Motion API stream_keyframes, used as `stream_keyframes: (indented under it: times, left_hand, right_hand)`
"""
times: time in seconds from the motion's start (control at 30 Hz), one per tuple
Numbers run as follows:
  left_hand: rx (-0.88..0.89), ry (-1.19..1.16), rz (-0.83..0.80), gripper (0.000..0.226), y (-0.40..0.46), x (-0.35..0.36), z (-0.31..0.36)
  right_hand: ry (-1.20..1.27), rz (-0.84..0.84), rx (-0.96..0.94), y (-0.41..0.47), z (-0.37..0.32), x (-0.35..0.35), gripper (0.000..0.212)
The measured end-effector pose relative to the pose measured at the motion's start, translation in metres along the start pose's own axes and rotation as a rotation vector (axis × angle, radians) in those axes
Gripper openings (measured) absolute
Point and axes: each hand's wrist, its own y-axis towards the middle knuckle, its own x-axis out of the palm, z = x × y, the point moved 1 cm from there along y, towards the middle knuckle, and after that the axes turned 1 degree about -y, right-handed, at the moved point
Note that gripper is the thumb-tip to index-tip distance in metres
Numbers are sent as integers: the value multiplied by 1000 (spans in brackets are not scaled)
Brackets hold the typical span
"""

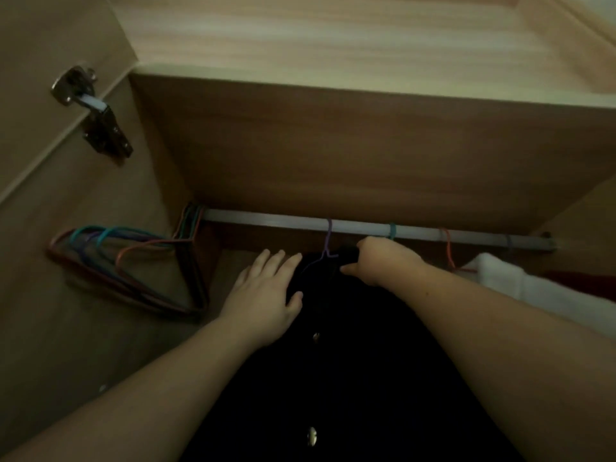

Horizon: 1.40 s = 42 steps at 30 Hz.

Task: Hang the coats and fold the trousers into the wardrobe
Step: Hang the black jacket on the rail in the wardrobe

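Looking down into the wardrobe, my right hand (pixel 383 261) pinches the collar of a black coat (pixel 333 361), which hangs on a purple hanger (pixel 328 243) hooked over the rail (pixel 366 228) just above my grip. My left hand (pixel 266 291) rests flat on its shoulder, fingers straight. Spare hangers (pixel 133 271) bunch far left; a white garment (pixel 500 271) hangs right. This coat seems hung; no trousers are visible.

Rail (pixel 366 227) carries hangers (pixel 190 225), black coat (pixel 333 361).
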Motion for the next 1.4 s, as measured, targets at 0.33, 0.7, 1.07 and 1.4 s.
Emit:
stream_keyframes:
  times: [0.33, 0.7, 1.07, 1.4]
  left_hand:
    - [-109, -102, 4, 65, -69, 26, -37]
    - [-238, -438, -206, 64, -224, 95, 5]
    - [-406, -327, -425, 66, -438, 85, 67]
    - [-743, -225, -697, 81, -583, 84, 47]
  right_hand:
    - [-269, 286, -55, -72, -19, 5, 71]
    - [-355, 314, -412, -275, -18, 149, 66]
    - [305, 107, -248, -493, 37, 277, 76]
    - [560, -352, -1, -642, 54, 398, 91]
